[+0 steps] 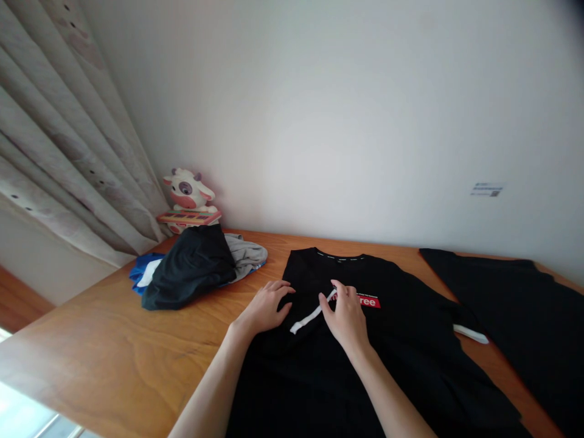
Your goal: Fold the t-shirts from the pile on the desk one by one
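A black T-shirt (401, 340) lies spread on the wooden table, its neckline toward the wall. A red printed label with white letters shows on its chest, partly covered by my right hand (347, 316). That hand's thumb and fingers close on the white-trimmed cuff of the sleeve (306, 319), which is folded inward across the chest. My left hand (269, 306) rests on the folded left side of the shirt, thumb and fingers apart. On the right, the other sleeve's white cuff (471, 333) extends outward.
Another black garment (524, 310) lies flat at the right. A heap of dark, grey and blue clothes (189, 271) sits at the left, in front of a cow toy with a keyboard (187, 198). Behind are a wall and a curtain (68, 121); the table (114, 353) has a left edge.
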`<state>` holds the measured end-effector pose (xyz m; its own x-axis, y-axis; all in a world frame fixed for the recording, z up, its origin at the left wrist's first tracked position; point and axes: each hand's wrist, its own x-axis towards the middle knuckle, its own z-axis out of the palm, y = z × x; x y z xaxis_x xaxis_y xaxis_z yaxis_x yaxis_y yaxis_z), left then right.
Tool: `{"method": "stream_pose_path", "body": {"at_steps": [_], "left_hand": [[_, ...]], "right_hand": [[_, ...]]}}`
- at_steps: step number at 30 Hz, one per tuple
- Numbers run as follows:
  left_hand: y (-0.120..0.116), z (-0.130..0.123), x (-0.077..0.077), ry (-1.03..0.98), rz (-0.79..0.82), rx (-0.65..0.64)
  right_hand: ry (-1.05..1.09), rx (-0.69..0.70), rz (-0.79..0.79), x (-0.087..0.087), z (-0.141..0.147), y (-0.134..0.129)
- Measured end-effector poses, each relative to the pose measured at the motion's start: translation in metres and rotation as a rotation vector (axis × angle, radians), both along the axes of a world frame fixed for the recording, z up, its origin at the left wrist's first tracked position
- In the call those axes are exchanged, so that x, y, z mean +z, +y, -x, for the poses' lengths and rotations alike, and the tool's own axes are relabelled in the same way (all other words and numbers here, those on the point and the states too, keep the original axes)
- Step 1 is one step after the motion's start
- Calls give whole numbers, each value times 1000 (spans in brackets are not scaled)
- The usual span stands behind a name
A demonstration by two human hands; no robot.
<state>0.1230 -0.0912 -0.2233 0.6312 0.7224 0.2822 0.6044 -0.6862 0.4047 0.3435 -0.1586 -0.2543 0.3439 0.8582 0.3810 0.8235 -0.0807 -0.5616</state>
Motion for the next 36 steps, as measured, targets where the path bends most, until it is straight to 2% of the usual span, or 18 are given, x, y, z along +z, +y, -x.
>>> {"method": "stream_pose_path", "body": {"at_steps": [2, 4, 7, 9, 14, 17, 20, 25, 28, 32, 34, 36], "left_hand": [[-2, 1, 0, 36, 9, 24], [3, -2, 1, 45, 40, 113], [26, -14, 5, 63, 83, 268], [47, -28, 7, 76, 73, 306], [95, -62, 13, 133, 24, 246], [111, -72, 14, 183, 17, 204], [119, -73, 12, 232, 17, 200], [124, -72, 10, 249, -42, 354], [120, -74, 9, 234, -82, 425], [100, -78, 4, 236, -115, 340], [84, -79, -4, 251, -119, 275], [67, -77, -15, 274, -113, 231]], "right_hand": [[-26, 13, -2, 1, -1, 0], [12, 7, 22, 2, -1, 0], [68, 7, 49, 3, -1, 0], [64, 25, 44, 3, -1, -1], [119, 12, 23, 1, -1, 0], [170, -21, 10, -1, -3, 1], [214, 17, 30, -1, -5, 3], [323, 32, 26, -1, -4, 5], [259, 29, 4, -1, -1, 3], [-15, 33, -89, 3, 6, -2], [-81, 139, -113, 7, 10, -5], [-116, 313, -88, 12, 13, -8]]}}
